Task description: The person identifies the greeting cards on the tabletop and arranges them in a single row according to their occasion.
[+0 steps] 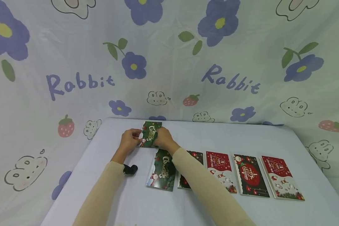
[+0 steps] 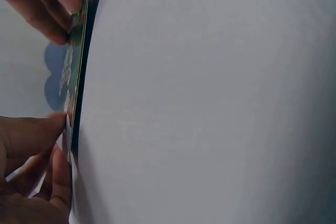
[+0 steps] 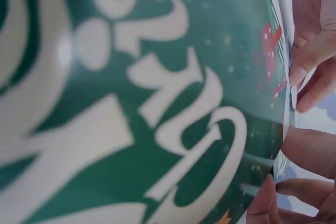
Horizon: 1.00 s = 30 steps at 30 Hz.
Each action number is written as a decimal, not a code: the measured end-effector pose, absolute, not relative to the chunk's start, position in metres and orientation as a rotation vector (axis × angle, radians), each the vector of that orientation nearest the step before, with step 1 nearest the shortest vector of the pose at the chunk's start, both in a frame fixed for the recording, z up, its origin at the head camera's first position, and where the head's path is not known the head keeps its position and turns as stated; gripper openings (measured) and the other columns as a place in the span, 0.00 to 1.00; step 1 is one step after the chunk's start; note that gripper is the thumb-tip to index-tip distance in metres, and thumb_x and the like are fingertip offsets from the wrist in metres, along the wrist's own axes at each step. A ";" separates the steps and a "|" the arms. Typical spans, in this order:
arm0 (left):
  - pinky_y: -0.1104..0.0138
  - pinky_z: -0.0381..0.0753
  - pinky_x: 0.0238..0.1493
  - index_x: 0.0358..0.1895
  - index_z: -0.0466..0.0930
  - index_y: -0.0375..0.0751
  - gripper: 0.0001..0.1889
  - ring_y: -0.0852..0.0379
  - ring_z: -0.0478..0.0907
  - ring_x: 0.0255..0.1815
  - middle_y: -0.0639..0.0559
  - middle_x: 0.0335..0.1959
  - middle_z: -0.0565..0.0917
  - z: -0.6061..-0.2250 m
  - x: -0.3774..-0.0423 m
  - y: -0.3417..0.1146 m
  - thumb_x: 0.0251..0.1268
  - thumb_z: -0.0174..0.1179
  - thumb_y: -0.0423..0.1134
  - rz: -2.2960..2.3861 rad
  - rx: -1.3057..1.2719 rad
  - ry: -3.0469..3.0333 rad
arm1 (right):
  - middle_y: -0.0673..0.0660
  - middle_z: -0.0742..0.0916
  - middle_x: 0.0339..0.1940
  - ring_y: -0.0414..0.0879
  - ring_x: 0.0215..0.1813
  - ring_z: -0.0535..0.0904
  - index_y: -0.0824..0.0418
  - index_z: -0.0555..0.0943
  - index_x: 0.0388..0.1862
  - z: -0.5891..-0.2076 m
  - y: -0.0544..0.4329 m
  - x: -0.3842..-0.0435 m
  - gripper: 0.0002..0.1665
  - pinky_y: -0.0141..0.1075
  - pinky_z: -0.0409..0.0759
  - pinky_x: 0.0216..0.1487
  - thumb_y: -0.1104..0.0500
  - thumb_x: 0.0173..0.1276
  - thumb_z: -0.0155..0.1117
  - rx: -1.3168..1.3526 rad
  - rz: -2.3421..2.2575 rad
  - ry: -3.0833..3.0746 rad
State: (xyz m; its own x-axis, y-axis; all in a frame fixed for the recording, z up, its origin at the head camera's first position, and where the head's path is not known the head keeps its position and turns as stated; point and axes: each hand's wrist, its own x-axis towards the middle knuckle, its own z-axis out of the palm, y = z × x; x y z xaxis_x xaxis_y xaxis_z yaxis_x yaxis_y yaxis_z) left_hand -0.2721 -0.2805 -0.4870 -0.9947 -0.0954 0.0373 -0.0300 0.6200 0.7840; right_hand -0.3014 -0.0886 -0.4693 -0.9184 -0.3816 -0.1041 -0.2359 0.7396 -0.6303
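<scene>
Both hands hold a green Christmas notebook [image 1: 150,134] near the table's back edge, its cover bearing white lettering. My left hand [image 1: 129,140] pinches its left side between thumb and fingers. At its right side, my right hand [image 1: 164,138] grips the edge. Seen nearly edge-on in the left wrist view, the notebook [image 2: 76,77] is a thin strip between the fingertips. Up close, the cover [image 3: 173,93] fills most of the right wrist view, with layered pale edges beside the fingers. A second green notebook [image 1: 161,172] lies just in front, partly under the right wrist.
Along the table [image 1: 147,207], a row runs right: a dark notebook [image 1: 184,182] partly behind the right sleeve, a red-and-white one [image 1: 221,171], a dark one with a red circle [image 1: 251,175], another red-and-white one [image 1: 282,177]. A patterned curtain [image 1: 169,62] hangs behind.
</scene>
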 end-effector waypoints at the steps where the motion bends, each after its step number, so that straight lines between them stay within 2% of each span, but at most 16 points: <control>1: 0.49 0.82 0.57 0.63 0.80 0.24 0.23 0.35 0.82 0.54 0.27 0.55 0.83 -0.487 -0.272 -0.280 0.64 0.69 0.21 -1.332 0.110 -2.759 | 0.67 0.81 0.69 0.59 0.71 0.76 0.73 0.77 0.70 -0.469 -0.089 -0.301 0.40 0.43 0.74 0.72 0.64 0.61 0.80 -0.487 -0.930 2.720; 4: 0.50 0.83 0.56 0.63 0.80 0.24 0.23 0.35 0.82 0.54 0.27 0.54 0.83 -0.487 -0.272 -0.279 0.64 0.69 0.21 -1.324 0.110 -2.760 | 0.66 0.83 0.63 0.57 0.66 0.79 0.72 0.80 0.65 -0.467 -0.091 -0.301 0.35 0.43 0.77 0.68 0.64 0.59 0.81 -0.485 -0.891 2.743; 9: 0.50 0.83 0.55 0.63 0.80 0.25 0.24 0.36 0.82 0.54 0.28 0.56 0.83 -0.489 -0.272 -0.279 0.63 0.69 0.20 -1.307 0.103 -2.766 | 0.63 0.87 0.53 0.53 0.52 0.83 0.71 0.86 0.51 -0.461 -0.093 -0.299 0.23 0.40 0.82 0.58 0.62 0.59 0.81 -0.497 -0.780 2.795; 13: 0.48 0.82 0.57 0.64 0.79 0.25 0.25 0.35 0.82 0.55 0.28 0.59 0.82 -0.489 -0.271 -0.280 0.62 0.68 0.20 -1.309 0.088 -2.774 | 0.62 0.88 0.50 0.52 0.49 0.83 0.71 0.88 0.45 -0.458 -0.096 -0.299 0.17 0.40 0.83 0.55 0.61 0.60 0.79 -0.490 -0.713 2.824; 21: 0.48 0.81 0.61 0.67 0.77 0.25 0.27 0.33 0.82 0.58 0.29 0.63 0.81 -0.489 -0.272 -0.279 0.63 0.68 0.20 -1.294 0.066 -2.807 | 0.63 0.87 0.55 0.54 0.62 0.80 0.70 0.88 0.50 -0.456 -0.099 -0.297 0.21 0.45 0.77 0.67 0.58 0.61 0.79 -0.491 -0.563 2.851; 30: 0.48 0.80 0.62 0.66 0.77 0.24 0.26 0.33 0.81 0.59 0.30 0.64 0.80 -0.486 -0.273 -0.278 0.63 0.68 0.20 -1.280 0.070 -2.827 | 0.64 0.81 0.69 0.55 0.74 0.72 0.69 0.87 0.54 -0.458 -0.098 -0.297 0.23 0.46 0.72 0.74 0.58 0.63 0.79 -0.482 -0.608 2.806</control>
